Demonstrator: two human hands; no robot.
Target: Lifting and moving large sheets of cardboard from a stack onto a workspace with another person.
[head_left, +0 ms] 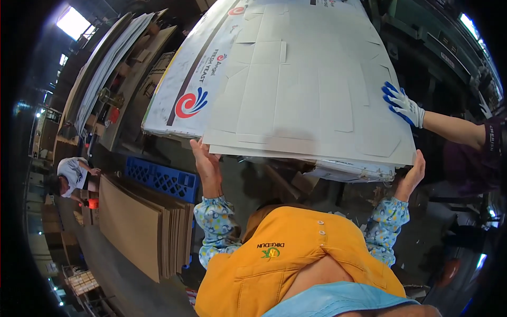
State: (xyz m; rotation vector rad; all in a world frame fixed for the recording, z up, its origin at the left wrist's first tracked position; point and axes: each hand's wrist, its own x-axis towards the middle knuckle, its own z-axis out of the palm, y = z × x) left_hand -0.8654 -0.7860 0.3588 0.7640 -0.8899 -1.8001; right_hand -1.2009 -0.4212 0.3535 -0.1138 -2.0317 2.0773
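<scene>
A large white die-cut cardboard sheet (311,95), with cut and crease lines across it, lies in front of me over a stack of printed sheets (187,100). More than one white layer shows along its near edge. My left hand (207,165) grips the sheet's near left corner, its fingers partly hidden by the board. At the near right corner, my right hand (413,175) holds the edge, with most fingers hidden underneath. A co-worker's hand in a white and blue glove (404,104) rests with spread fingers on the sheet's right edge.
To my left, brown cardboard sheets (132,227) lean beside a blue plastic pallet (161,177). Another person (74,177) bends at the far left. Beyond stands a rack with tall boards (108,68). Dark machinery (443,53) is at the far right.
</scene>
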